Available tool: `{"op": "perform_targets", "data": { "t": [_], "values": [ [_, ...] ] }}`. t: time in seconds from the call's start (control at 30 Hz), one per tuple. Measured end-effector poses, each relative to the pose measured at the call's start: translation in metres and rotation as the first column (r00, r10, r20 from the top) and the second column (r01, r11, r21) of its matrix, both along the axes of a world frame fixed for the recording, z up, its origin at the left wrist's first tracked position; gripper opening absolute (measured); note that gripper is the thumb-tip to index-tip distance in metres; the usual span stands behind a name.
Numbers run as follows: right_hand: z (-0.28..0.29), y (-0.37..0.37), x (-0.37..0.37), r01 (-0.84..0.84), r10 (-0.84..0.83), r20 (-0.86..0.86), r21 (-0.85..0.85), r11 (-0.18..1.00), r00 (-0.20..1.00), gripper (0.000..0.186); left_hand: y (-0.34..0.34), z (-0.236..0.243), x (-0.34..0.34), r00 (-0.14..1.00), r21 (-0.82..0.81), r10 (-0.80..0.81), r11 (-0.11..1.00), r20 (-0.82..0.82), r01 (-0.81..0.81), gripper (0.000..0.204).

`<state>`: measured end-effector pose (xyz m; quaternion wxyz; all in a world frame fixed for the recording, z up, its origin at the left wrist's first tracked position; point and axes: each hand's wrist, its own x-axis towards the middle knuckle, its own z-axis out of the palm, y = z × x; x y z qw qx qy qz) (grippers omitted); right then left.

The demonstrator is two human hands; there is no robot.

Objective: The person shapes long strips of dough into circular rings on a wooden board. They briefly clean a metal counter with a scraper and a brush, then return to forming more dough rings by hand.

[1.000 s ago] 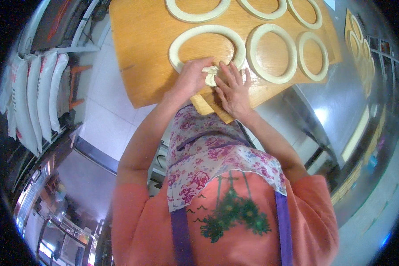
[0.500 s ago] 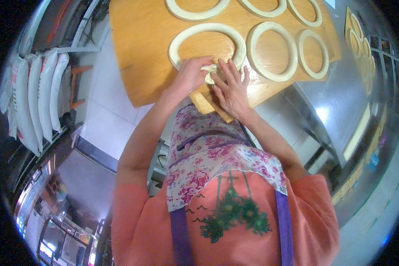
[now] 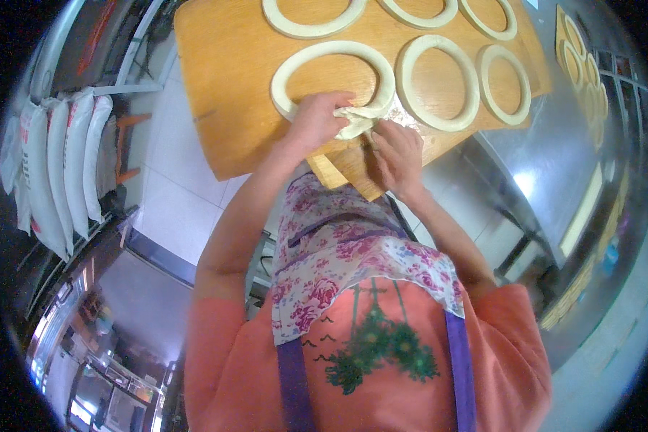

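White sacks (image 3: 57,173) stand in a row at the far left, beside the floor. Right of them, a wooden board (image 3: 230,79) carries 5 visible pale dough rings. The left hand (image 3: 315,119) grips the near edge of the nearest dough ring (image 3: 331,72), pinching a bunched fold of dough (image 3: 358,119) at its near right. The right hand (image 3: 398,147) lies just beside it, fingers extended onto the board edge, fingertips touching the fold. At far right, a steel bench (image 3: 554,165) holds more rings (image 3: 579,43).
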<state>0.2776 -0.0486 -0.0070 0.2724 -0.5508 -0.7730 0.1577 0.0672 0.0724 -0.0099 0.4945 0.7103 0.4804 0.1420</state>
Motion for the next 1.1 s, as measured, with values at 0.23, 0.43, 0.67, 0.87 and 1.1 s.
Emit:
{"op": "perform_targets", "data": {
  "t": [0.23, 0.43, 0.67, 0.87, 1.1],
  "values": [
    [0.005, -0.002, 0.003, 0.035, -0.035, -0.027, 0.013, 0.999, 0.999, 0.042, -0.005, -0.011, 0.008, 0.998, 0.064, 0.055, 0.997, -0.037, -0.052, 0.043],
    [0.0, 0.004, -0.005, 0.044, -0.044, -0.006, -0.007, 0.999, 0.999, 0.042, 0.002, 0.005, -0.001, 0.999, -0.028, 0.015, 0.999, 0.03, -0.014, 0.039],
    [-0.003, 0.013, -0.019, 0.111, -0.108, 0.081, -0.036, 0.993, 0.991, 0.043, 0.018, -0.025, -0.009, 0.986, -0.38, 0.051, 0.925, 0.159, 0.013, 0.034],
    [-0.01, 0.013, -0.016, 0.098, -0.097, 0.041, -0.025, 0.995, 0.994, 0.048, 0.02, -0.024, -0.006, 0.988, -0.35, -0.005, 0.935, 0.156, 0.061, 0.03],
    [-0.021, 0.031, -0.028, 0.06, -0.06, 0.003, -0.009, 0.998, 0.998, 0.041, 0.029, -0.01, -0.01, 0.988, -0.353, -0.059, 0.93, 0.141, 0.106, 0.026]
  ]
}}
